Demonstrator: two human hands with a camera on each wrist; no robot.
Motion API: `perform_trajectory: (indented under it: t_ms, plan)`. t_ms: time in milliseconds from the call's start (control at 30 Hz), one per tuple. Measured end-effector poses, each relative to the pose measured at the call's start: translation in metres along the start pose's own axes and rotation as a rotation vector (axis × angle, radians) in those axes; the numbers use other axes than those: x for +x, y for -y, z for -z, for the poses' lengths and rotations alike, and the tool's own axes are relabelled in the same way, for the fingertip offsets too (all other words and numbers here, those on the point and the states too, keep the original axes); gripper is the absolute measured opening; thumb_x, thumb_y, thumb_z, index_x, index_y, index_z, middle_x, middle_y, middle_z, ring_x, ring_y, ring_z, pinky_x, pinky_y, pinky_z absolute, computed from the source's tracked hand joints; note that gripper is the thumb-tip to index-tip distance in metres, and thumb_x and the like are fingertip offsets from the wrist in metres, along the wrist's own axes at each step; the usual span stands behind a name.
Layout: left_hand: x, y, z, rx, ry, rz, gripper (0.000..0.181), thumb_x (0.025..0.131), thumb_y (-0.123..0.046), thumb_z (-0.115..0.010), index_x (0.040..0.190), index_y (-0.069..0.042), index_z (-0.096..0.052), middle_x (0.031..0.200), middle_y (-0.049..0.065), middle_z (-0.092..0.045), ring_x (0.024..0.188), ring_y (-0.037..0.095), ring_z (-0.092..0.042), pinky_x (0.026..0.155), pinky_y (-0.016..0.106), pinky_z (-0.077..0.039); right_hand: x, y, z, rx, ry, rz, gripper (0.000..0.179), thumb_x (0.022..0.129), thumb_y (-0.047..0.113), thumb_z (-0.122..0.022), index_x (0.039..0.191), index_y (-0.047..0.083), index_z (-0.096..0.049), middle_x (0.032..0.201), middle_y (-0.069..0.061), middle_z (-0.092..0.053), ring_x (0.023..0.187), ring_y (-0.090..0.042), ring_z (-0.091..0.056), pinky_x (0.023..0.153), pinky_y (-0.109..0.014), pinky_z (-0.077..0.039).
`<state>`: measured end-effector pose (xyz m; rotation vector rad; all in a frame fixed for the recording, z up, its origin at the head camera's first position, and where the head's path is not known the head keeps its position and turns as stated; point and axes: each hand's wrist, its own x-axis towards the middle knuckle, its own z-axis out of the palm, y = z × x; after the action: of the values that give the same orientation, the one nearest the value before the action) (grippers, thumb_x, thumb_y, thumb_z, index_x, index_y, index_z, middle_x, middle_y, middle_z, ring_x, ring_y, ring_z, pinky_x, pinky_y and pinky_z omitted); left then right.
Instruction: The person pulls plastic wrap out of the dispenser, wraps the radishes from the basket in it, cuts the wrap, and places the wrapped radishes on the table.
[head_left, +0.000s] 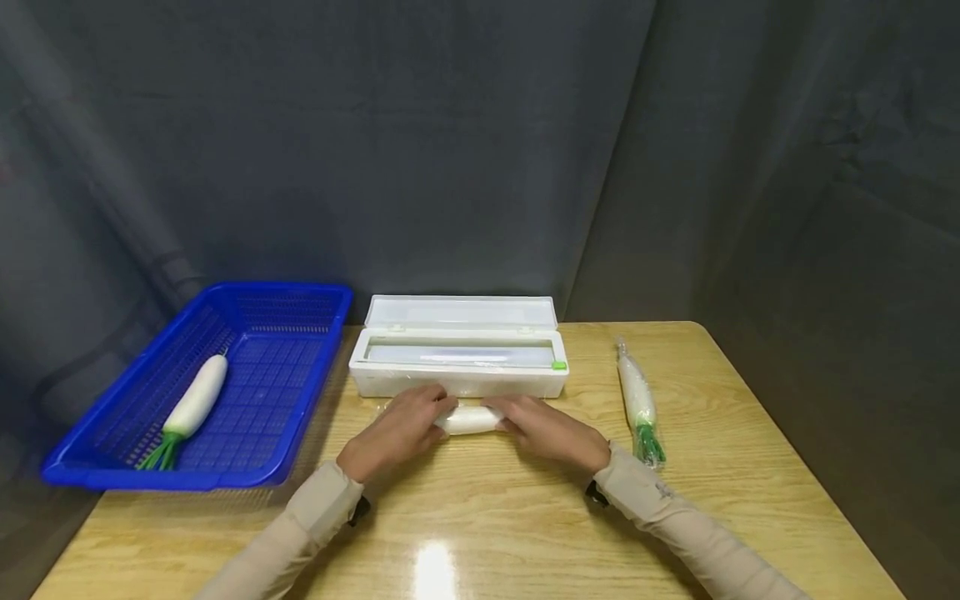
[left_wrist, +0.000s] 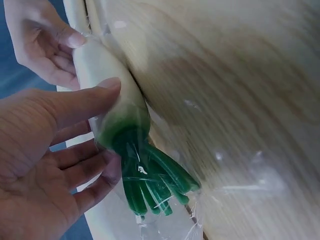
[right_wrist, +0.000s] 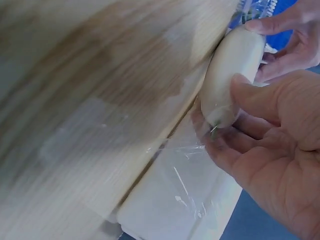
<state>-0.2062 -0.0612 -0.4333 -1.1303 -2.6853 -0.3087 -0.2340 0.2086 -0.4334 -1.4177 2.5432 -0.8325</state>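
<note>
A white radish [head_left: 469,419] with a green leafy top lies crosswise in front of the film box, wrapped in clear plastic film [right_wrist: 185,175]. My left hand [head_left: 405,423] grips its leafy end, thumb on the white body and fingers curled beneath, as the left wrist view shows. At the root-tip end my right hand [head_left: 542,427] holds it the same way, thumb on top and fingers under. Film spreads loosely past both ends of the radish [left_wrist: 107,85], over the green stems [left_wrist: 150,175]. The white film box [head_left: 457,385] stands right behind both hands, its lid raised.
A blue basket [head_left: 279,477] at the left holds another radish [head_left: 198,396], unwrapped. To the right lies a radish in film [head_left: 637,396], leaves toward the front. A green slider [head_left: 558,365] sits on the box's right edge. Dark curtains [head_left: 450,150] hang behind the wooden table [head_left: 510,533].
</note>
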Motion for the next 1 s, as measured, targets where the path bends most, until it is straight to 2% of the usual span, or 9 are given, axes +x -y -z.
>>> perform_trajectory:
  t_ms: [67,133,267,367,500,633,767,833,1000]
  plan:
    - [0.001,0.0,0.0,0.013,0.001,-0.006,0.036,0.082,-0.013,-0.089,0.11,-0.006,-0.067,0.093,0.003,-0.059,0.079,0.016,-0.054,0.068,0.032,-0.048,0.0,0.001,0.0,0.003,0.001,-0.005,0.03,0.102,-0.003,-0.061,0.132,0.001,-0.063,0.115,-0.011,-0.073,0.103,-0.019,-0.07,0.091,-0.032,-0.059]
    - [0.002,-0.002,0.0,0.022,0.004,-0.008,0.035,0.081,-0.012,-0.089,0.107,-0.007,-0.067,0.09,0.003,-0.059,0.076,0.016,-0.053,0.066,0.031,-0.047,-0.001,0.002,-0.002,-0.05,-0.006,0.002,0.033,0.101,0.0,-0.064,0.134,-0.001,-0.062,0.121,-0.013,-0.071,0.109,-0.022,-0.069,0.094,-0.035,-0.058]
    - [0.005,-0.005,0.001,0.051,0.009,-0.006,0.034,0.079,-0.012,-0.09,0.105,-0.007,-0.068,0.09,0.004,-0.062,0.078,0.018,-0.057,0.067,0.032,-0.05,-0.005,0.005,-0.011,-0.256,-0.057,0.031,0.044,0.1,0.008,-0.07,0.14,-0.006,-0.057,0.134,-0.019,-0.063,0.121,-0.03,-0.064,0.1,-0.041,-0.056]
    - [0.005,-0.007,0.001,0.062,0.021,0.003,0.034,0.079,-0.012,-0.09,0.105,-0.006,-0.069,0.093,0.005,-0.065,0.081,0.02,-0.061,0.072,0.034,-0.053,-0.005,0.007,-0.018,-0.406,-0.107,0.058,0.045,0.098,0.013,-0.074,0.136,-0.006,-0.059,0.131,-0.019,-0.061,0.117,-0.03,-0.063,0.097,-0.04,-0.056]
    - [0.005,-0.01,0.001,0.101,0.042,0.024,0.034,0.08,-0.012,-0.09,0.105,-0.005,-0.069,0.096,0.006,-0.066,0.085,0.022,-0.063,0.078,0.037,-0.055,-0.001,0.01,-0.018,-0.527,-0.143,0.076,0.041,0.095,0.016,-0.077,0.129,-0.002,-0.064,0.128,-0.018,-0.06,0.121,-0.034,-0.06,0.105,-0.046,-0.051]
    - [0.007,-0.01,0.0,0.184,0.021,-0.007,0.031,0.08,-0.006,-0.087,0.105,-0.003,-0.068,0.095,0.009,-0.066,0.086,0.024,-0.065,0.078,0.038,-0.054,0.001,0.008,-0.015,-0.558,-0.179,0.104,0.038,0.093,0.014,-0.08,0.126,0.001,-0.066,0.124,-0.014,-0.062,0.121,-0.033,-0.061,0.109,-0.048,-0.048]
    - [0.009,-0.006,-0.004,0.241,-0.049,-0.067,0.029,0.079,0.0,-0.084,0.101,-0.001,-0.065,0.091,0.009,-0.066,0.085,0.024,-0.065,0.077,0.039,-0.052,0.0,0.001,-0.016,-0.501,-0.22,0.138,0.037,0.093,0.012,-0.08,0.125,0.001,-0.066,0.115,-0.009,-0.064,0.11,-0.027,-0.062,0.1,-0.041,-0.052]
    - [0.009,-0.006,-0.005,0.25,-0.083,-0.078,0.031,0.076,0.0,-0.086,0.099,-0.002,-0.065,0.091,0.009,-0.066,0.086,0.024,-0.065,0.081,0.039,-0.053,-0.001,-0.002,-0.017,-0.47,-0.226,0.151,0.037,0.093,0.012,-0.079,0.125,0.002,-0.065,0.113,-0.008,-0.063,0.106,-0.025,-0.062,0.094,-0.039,-0.052]
    - [0.007,-0.008,-0.003,0.275,-0.144,-0.083,0.037,0.071,0.001,-0.088,0.099,-0.003,-0.065,0.091,0.008,-0.066,0.083,0.024,-0.066,0.081,0.037,-0.055,-0.003,-0.004,-0.017,-0.455,-0.234,0.16,0.038,0.093,0.012,-0.08,0.126,0.005,-0.065,0.118,-0.009,-0.063,0.112,-0.028,-0.062,0.101,-0.043,-0.051]
